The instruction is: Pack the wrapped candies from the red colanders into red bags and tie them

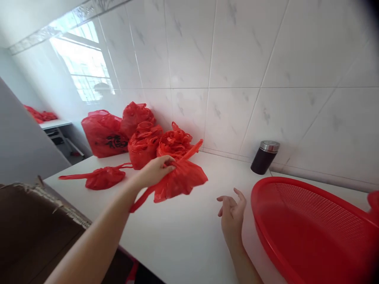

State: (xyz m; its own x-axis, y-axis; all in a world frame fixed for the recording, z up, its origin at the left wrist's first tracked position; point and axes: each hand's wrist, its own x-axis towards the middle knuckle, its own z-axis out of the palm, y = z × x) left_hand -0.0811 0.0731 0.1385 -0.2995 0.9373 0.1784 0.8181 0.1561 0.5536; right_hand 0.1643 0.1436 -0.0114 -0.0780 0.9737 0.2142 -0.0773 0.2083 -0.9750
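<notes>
My left hand (161,169) is closed on a red plastic bag (183,179) near its gathered top, with the bag held above the white table (183,236). One handle of the bag points up to the right, and another strip hangs down to the left. My right hand (233,211) is over the table by the basket, fingers loosely curled and apart, with nothing in it. To the left of my left hand a second red plastic bag (106,178) lies on the table, its handles stretched out to both sides.
Several filled red bags (143,144) stand along the tiled wall. A dark jar with a metal lid (265,157) is at the back right. A large red plastic basket (310,232) takes up the right side. An open cardboard box (32,236) is at the lower left.
</notes>
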